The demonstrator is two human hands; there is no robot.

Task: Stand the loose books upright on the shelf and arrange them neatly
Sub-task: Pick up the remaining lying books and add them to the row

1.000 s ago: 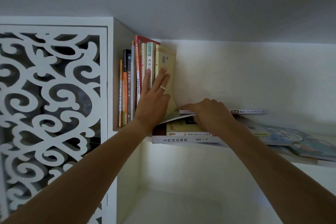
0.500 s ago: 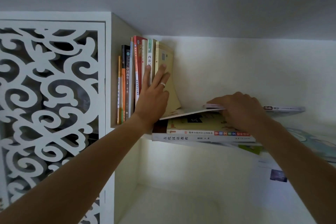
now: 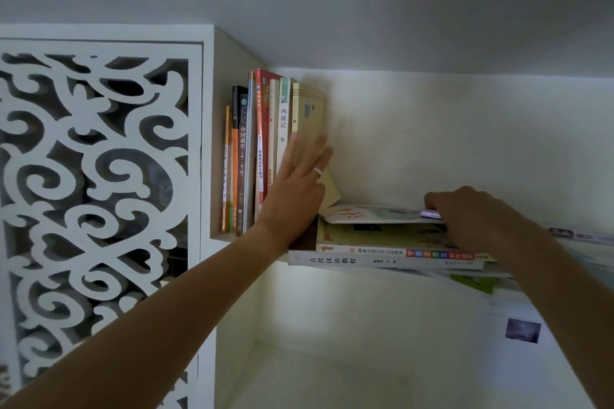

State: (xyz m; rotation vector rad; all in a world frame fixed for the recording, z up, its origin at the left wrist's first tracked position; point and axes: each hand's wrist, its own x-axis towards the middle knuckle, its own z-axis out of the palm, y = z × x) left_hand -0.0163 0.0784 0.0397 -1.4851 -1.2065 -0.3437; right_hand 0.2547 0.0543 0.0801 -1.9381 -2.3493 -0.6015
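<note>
- The left hand [image 3: 295, 191] lay flat, fingers straight, against the pale yellow paperback [image 3: 309, 116] ending the upright row of books [image 3: 255, 149] by the white shelf's left wall [image 3: 221, 129].
- The right hand [image 3: 478, 219] curled round a thin lilac-edged booklet [image 3: 430, 214] atop the flat stack of loose books [image 3: 382, 251].

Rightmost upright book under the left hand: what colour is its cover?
Pale yellow cover, with a small barcode patch near the top; head view shows it.

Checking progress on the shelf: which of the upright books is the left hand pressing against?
The yellow book at the row's right end; the left hand lies flat on its cover.
</note>
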